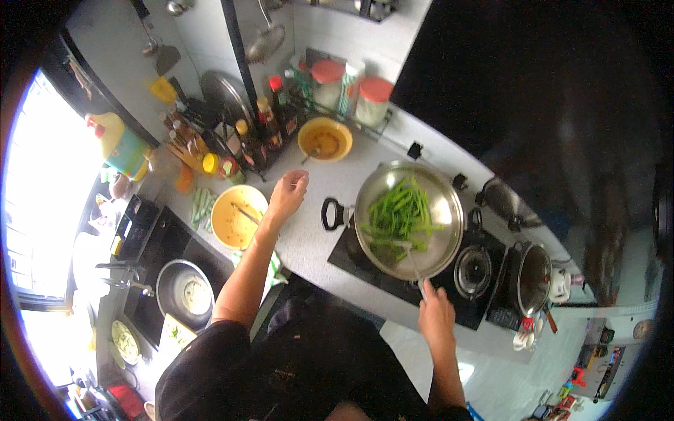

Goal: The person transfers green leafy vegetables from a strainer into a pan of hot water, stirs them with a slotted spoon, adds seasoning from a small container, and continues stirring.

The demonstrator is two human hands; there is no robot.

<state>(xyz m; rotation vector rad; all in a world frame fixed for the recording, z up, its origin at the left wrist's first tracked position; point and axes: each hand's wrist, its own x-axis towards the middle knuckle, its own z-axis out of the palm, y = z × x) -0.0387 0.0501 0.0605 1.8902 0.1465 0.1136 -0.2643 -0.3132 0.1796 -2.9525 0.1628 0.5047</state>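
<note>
A wide stainless steel wok [448, 231] with a black loop handle stands on the black hob and holds cut green vegetable stalks [403, 210]. My right hand [437, 310] grips the metal handle of a spatula [415, 263], whose blade lies among the stalks at the near side. Over the grey worktop, left of the wok, hovers my left hand [288, 194] with curled fingers. Whether those fingers pinch anything small is unclear. Just beside that wrist is a yellow bowl [224, 231] with a utensil in it. A smaller yellow bowl [310, 126] of brown liquid with a spoon sits beyond the hand.
Sauce bottles [269, 123] and red-lidded jars [373, 102] line the back. A covered pot [534, 279] stands right of the hob. On the left, a dark pan [167, 294] sits in the sink beneath a tap [131, 281]. A striped cloth [275, 271] hangs at the counter edge.
</note>
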